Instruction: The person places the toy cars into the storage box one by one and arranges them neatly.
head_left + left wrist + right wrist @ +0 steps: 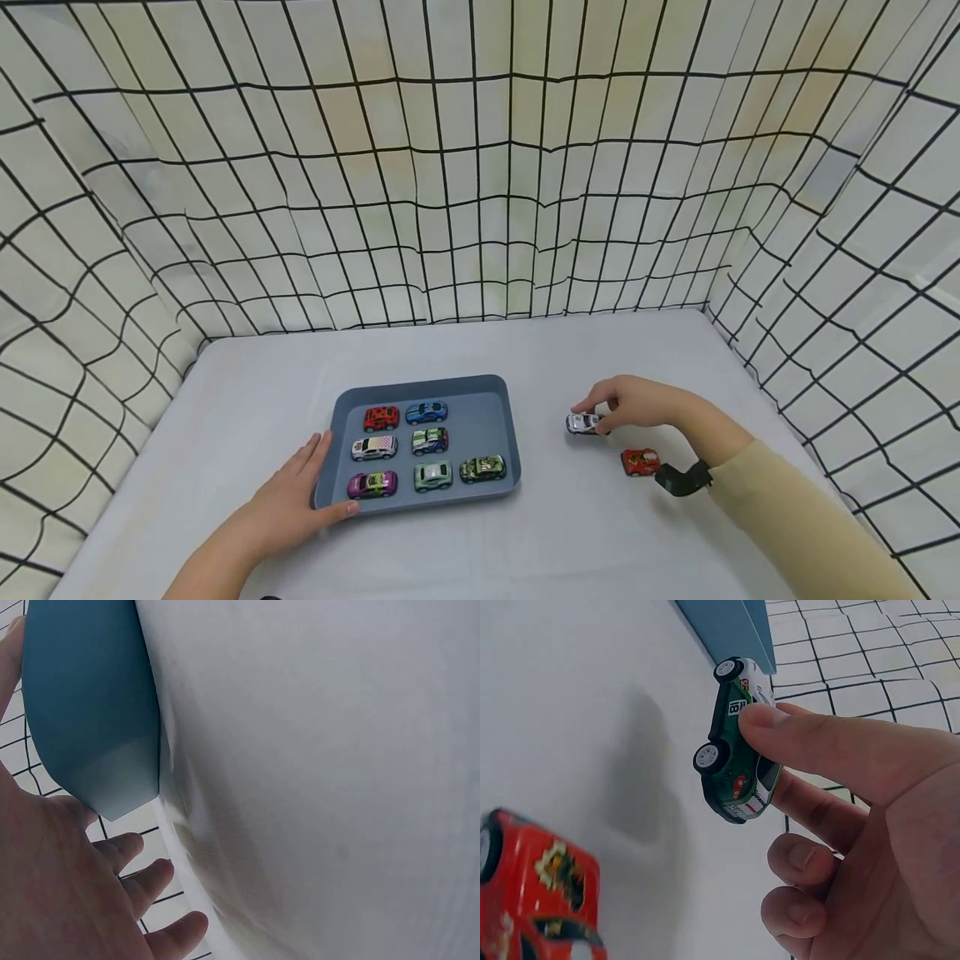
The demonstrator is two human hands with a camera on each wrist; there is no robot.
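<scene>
My right hand [630, 402] pinches a green and white toy car [739, 750] between thumb and fingers, above the table to the right of the tray; its shadow falls on the cloth. Below that hand in the head view lies a red toy car [640, 462], which the right wrist view shows close up at lower left. With fairly straight fingers, my left hand [288, 500] touches the left side of the blue-grey tray [480, 425], its thumb at the near left corner. Several toy cars sit in the tray, among them a blue car [426, 412] and a purple car [372, 485].
White cloth covers the table [585, 533]. A white curtain with a black grid [465, 200] encloses the back and both sides. On the right wrist is a black strap [684, 479].
</scene>
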